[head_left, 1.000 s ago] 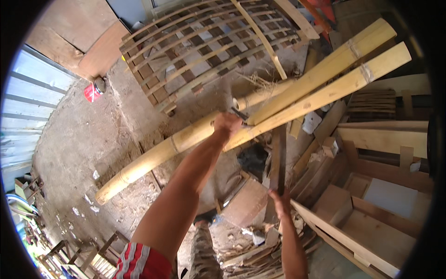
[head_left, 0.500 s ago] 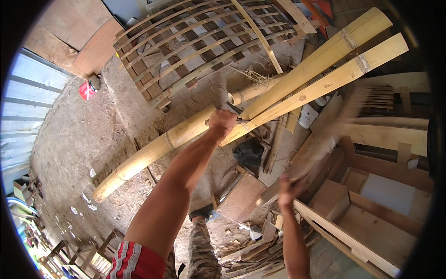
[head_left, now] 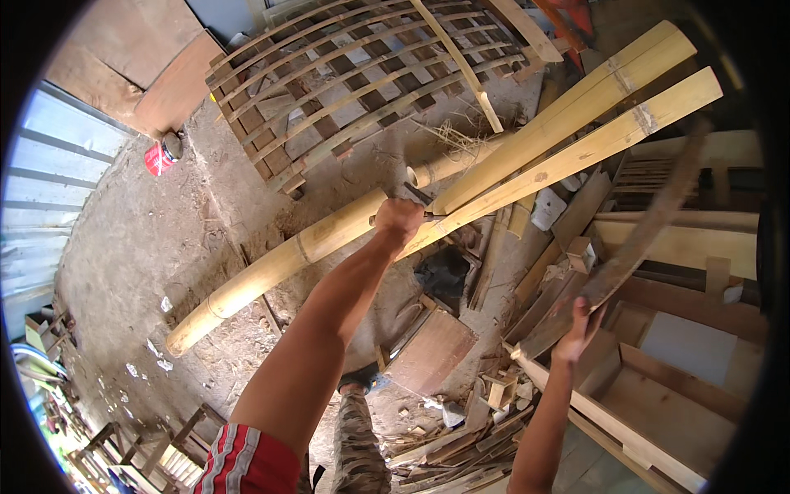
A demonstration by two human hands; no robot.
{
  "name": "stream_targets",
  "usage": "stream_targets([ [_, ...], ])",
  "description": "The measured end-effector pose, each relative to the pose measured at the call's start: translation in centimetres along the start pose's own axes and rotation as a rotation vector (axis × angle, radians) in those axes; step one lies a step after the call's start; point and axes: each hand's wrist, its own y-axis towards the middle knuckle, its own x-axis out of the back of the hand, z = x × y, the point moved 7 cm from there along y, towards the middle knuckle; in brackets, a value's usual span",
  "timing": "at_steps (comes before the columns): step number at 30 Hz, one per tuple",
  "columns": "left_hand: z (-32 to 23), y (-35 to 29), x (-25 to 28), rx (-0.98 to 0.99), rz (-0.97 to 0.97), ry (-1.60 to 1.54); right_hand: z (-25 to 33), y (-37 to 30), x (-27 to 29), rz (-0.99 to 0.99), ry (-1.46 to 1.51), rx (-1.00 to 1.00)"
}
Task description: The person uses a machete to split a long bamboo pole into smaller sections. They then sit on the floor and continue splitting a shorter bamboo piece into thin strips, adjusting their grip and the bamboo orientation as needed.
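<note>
Left fist on a knife (head_left: 433, 216) at the fork of the split bamboo (head_left: 592, 150), a board (head_left: 629, 258) in the other hand.
The step in hand looks like working the knife between the two bamboo halves; the next move seems to call for a firm, level hold on its handle and a clear path for the board. The left hand (head_left: 401, 218) is at the split bamboo's narrow end, its fingers closed round the handle, whose butt pokes out beyond the fist. The right hand (head_left: 578, 333), below the split bamboo and well apart from it, grips the board near its lower end, thumb across it; the board's far end is blurred. A round pole (head_left: 259, 276) lies to the split bamboo's left.
</note>
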Motion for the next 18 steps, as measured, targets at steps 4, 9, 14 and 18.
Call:
stream_targets([
  [4, 0.3, -0.1, 0.1, 0.006, 0.017, 0.013, -2.0, -3.6, -3.8, -0.112, 0.148, 0.100],
  [9, -0.5, 0.5, -0.7, -0.052, 0.066, -0.086, -20.2, -14.1, -5.1, 0.577, -0.556, -0.510],
  [14, -2.8, -1.2, -4.0, 0.020, 0.045, -0.079, -14.4, -8.2, -0.6, 0.302, -0.432, -0.515],
  [18, -3.4, -0.6, -2.9, 0.003, -0.021, -0.108, -5.7, -2.9, 3.7, 0.027, -0.383, -0.219],
])
